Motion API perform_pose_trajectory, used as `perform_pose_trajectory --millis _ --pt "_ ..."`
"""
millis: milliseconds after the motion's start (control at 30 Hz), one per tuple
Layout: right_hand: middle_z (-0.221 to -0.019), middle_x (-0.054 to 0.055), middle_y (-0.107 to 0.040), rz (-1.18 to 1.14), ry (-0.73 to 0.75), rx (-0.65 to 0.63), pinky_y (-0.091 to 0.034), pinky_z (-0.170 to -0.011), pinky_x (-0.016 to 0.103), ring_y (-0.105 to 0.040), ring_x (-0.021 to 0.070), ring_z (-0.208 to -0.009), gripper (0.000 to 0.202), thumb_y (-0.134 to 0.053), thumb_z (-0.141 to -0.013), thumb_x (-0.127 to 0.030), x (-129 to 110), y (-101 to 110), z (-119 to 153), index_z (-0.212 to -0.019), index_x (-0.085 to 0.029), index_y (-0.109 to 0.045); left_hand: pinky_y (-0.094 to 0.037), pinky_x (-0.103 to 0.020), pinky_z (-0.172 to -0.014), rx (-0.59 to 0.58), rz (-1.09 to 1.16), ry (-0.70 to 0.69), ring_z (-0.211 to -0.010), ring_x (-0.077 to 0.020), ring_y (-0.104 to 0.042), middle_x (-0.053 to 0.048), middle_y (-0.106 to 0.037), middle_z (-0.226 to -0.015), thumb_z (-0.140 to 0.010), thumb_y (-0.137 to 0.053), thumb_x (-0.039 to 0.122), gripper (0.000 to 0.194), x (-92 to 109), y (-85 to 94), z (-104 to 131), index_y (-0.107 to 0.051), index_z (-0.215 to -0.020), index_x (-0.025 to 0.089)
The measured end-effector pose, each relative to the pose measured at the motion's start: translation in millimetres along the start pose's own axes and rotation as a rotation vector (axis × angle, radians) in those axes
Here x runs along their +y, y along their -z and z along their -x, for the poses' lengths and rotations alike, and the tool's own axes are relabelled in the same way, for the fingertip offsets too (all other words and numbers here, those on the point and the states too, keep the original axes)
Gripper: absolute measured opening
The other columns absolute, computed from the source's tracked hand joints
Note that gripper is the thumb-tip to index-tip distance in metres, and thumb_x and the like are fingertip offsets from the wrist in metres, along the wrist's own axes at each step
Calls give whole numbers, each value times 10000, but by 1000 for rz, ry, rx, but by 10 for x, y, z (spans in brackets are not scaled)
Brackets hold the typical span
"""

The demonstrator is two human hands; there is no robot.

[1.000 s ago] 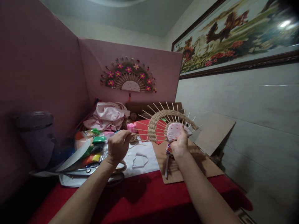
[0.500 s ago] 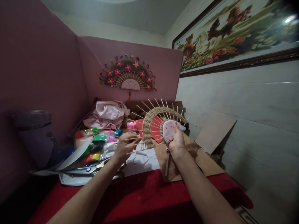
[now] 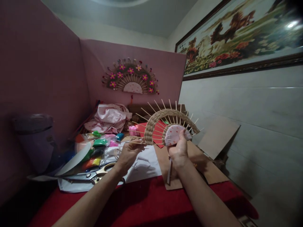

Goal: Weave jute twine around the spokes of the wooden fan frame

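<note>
A half-round fan (image 3: pixel 149 128) of thin wooden sticks is held up over the table, with a band of twisted cord woven through the sticks. Its base is covered in white cloth (image 3: pixel 174 134) with red spots. My right hand (image 3: pixel 179 150) grips this base, thumb on the front. At the fan's left end, my left hand (image 3: pixel 129 154) pinches the lowest stick beside the woven band. Bare stick tips fan out beyond the cord. A pale strip (image 3: pixel 169 171) hangs below my right hand.
Scissors (image 3: pixel 97 176) lie at left beside several coloured clay packets (image 3: pixel 100 142). Pink cloth (image 3: pixel 111 115) is heaped behind. Brown cardboard (image 3: pixel 175 183) and white paper (image 3: pixel 151 160) rest on the red tablecloth (image 3: pixel 144 201). A finished flowered fan (image 3: pixel 132 75) hangs on the pink panel.
The fan has turned to face me more squarely, its right side now lower and farther right. My left hand has moved slightly right, in to the woven band's end.
</note>
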State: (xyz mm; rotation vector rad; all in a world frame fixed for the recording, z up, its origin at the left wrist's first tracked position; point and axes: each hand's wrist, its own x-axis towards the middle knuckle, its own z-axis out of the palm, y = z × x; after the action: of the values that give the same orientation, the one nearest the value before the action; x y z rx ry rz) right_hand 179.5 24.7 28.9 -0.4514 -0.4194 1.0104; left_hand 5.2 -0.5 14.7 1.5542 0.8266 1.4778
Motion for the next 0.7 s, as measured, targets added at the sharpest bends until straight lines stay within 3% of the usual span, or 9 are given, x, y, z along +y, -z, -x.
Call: perform_pose_trajectory --millis 267,433,567,700 --pt "-755 -40 -668 -67 3 89 -503 -687 229 -609 102 -734 381 -538 -729 -571 5 0 -23 -879 -224 -581 -189 -190 -405 52 171 63 -423 -42 -319 15 -548 -519 -723 -619 285 148 9 -56 62 -642 -748 141" --pt "-774 -24 -670 -96 -34 99 -505 -699 254 -613 115 -747 364 -506 -763 -554 -17 -44 14 -861 -214 -591 -134 -211 -377 83 252 38 -372 -30 -269 2 -503 -450 -785 -548 396 375 27 -113 73 -568 -538 115" --pt "-778 -20 -669 -141 -60 139 -508 -693 252 -617 113 -746 332 -470 -805 -514 -39 -96 55 -806 -205 -591 -127 -203 -359 113 298 119 -349 -24 -275 6 -497 -430 -746 -591 414 387 27 -133 65 -550 -503 116" --pt "-821 -17 -671 -94 -32 97 -499 -723 259 -613 117 -780 353 -506 -763 -548 2 -71 32 -805 -207 -588 -142 -189 -345 96 316 183 -337 -23 -296 -7 -519 -430 -708 -624 427 391 16 -136 63 -541 -493 111"
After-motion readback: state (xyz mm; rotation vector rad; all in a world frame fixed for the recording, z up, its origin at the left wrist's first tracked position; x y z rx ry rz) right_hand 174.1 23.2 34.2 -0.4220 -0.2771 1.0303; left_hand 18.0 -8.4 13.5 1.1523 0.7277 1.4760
